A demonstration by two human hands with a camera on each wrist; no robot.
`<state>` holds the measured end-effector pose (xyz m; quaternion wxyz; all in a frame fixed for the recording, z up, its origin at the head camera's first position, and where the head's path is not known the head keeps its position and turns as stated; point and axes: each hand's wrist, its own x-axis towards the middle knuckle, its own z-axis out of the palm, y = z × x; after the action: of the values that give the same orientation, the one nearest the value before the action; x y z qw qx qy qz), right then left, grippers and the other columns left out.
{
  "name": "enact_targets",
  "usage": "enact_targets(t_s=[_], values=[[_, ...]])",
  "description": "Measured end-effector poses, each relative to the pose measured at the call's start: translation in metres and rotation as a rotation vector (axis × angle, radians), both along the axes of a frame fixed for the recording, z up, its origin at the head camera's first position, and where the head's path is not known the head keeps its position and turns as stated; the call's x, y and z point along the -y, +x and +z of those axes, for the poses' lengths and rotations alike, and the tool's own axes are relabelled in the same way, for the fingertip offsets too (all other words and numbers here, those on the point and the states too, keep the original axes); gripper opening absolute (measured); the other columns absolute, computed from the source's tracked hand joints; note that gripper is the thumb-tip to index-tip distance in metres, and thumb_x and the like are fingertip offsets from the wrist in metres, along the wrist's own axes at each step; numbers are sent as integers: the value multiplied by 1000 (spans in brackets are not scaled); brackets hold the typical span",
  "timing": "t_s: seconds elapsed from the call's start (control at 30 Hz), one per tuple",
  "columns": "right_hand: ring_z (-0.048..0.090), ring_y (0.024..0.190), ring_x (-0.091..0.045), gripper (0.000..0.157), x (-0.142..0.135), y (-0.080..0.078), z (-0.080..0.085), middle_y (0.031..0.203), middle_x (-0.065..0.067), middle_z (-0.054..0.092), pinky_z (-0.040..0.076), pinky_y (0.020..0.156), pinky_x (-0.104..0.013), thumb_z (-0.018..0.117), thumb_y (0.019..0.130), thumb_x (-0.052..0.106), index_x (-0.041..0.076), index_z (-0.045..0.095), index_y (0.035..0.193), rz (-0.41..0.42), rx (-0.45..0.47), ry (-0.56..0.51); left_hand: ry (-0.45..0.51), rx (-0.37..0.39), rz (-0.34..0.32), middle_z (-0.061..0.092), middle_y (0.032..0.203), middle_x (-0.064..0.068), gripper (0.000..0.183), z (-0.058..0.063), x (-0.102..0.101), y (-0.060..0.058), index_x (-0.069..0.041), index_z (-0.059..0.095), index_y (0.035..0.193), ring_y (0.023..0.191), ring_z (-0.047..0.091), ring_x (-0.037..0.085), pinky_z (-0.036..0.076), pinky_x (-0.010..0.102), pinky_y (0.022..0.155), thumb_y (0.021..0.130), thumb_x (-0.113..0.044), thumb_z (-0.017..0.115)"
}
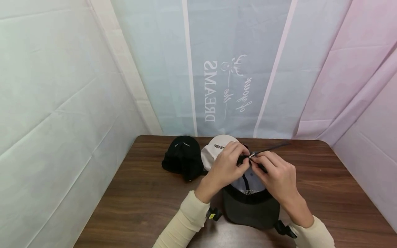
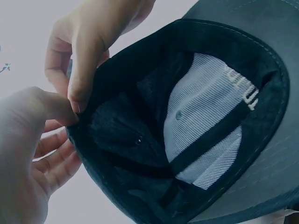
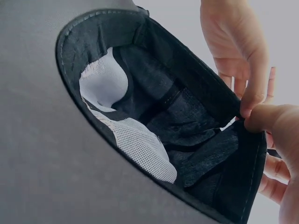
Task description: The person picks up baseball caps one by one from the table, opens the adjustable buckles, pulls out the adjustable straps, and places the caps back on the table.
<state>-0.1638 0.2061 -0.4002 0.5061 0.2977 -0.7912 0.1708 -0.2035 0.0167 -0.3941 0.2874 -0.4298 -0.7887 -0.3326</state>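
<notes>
A dark baseball cap [image 1: 251, 210] is held upside down, its brim towards me and its lining and pale mesh-backed front panel [image 2: 205, 102] showing. My left hand [image 1: 227, 165] pinches the cap's back edge between thumb and fingers. Right beside it, my right hand [image 1: 276, 172] pinches the same edge, the two thumbs almost meeting in the right wrist view. A small metal buckle [image 1: 252, 155] shows between the hands, and a thin dark strap [image 1: 276, 147] sticks out beyond the right hand. Fingers partly hide the strap and buckle.
To the left on the brown wooden table [image 1: 133, 206] sits a black cap [image 1: 183, 156]. A white cap [image 1: 214, 151] with dark lettering stands beside it, partly behind my left hand. Fabric backdrops [image 1: 155, 69] enclose the table's back and sides.
</notes>
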Motion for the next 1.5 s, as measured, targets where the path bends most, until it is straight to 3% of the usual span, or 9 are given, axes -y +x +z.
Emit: enact_targets(t_s=[0.13,0.57,1.17,1.5], values=[[70,68,-23,33,0,0,1,88,-7,74,53,51,-38,62,107,27,5,77,87,3,-3,-4,17,-22,30,65,97,0,12,-1,0,1,-12,64,98,89,57,12,48,18,81,94,-4,72],[66,61,-19,32,1,-1,3,85,-5,72,49,48,-34,63,106,27,7,75,85,3,6,-1,55,-64,31,64,92,0,13,-5,4,-1,-11,63,94,85,58,11,47,14,79,91,-4,74],[67,62,-19,30,-1,-7,5,84,-5,73,47,48,-33,64,104,26,8,76,84,-3,3,-19,108,-25,39,64,90,2,15,-6,23,-7,-11,63,93,82,58,15,46,17,77,90,-1,74],[65,61,-18,30,-1,-5,4,84,-5,73,45,49,-31,64,104,27,7,76,85,1,8,-29,111,12,49,64,93,3,14,-9,24,-6,-11,62,94,83,59,17,45,18,78,90,-1,72]])
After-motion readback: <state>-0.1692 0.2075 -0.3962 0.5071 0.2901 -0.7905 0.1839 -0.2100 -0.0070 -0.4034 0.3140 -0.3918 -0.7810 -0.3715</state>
